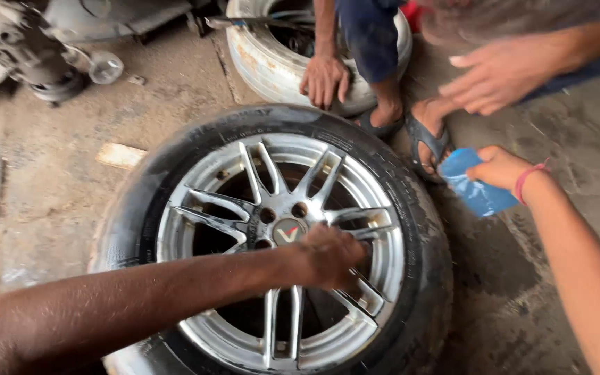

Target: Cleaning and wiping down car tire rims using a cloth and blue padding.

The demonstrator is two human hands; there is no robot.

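Left hand (331,255) curled on alloy wheel (279,250) spokes, fingertips hidden; right hand (498,169) clamping blurred blue packet (473,187).

A wheel lying flat on the floor, with our hands over and beside it.

Our left hand (331,255) rests on the spokes of the wheel (279,243), just right of its hub. Our right hand (501,169) is off the wheel's right edge, holding a small packet (477,187). Behind the wheel lies a second tyre (272,59), where another person's hand (324,80) rests; their sandalled feet (411,128) stand between the two.
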